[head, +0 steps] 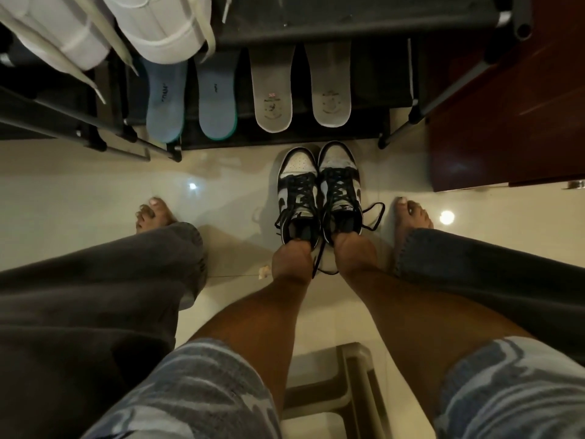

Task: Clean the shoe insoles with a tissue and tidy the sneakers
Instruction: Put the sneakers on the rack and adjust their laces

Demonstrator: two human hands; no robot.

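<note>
Person sits over the glossy cream tiled floor [95, 185], arms reaching down between the knees. Left hand [291, 258] grips the heel collar of the left black-and-white lace-up sneaker [297, 191], fingers tucked inside the opening. Right hand [354, 251] grips the right black-and-white lace-up sneaker [340, 188] the same way. Hands are near each other but apart. Fingertips are hidden in the shoes. Both sneakers stand side by side, touching, toes toward the black metal-and-fabric shoe rack [285, 142], laces loose on the floor. Two blue foam insoles [166, 99] and two pale grey insoles [273, 93] lean upright against the rack. Small crumpled tissue scrap [264, 271] lies on the floor just left of the left wrist. Dark brown wooden cabinet [506, 122] at right. Beige plastic stool [348, 375] below.
</note>
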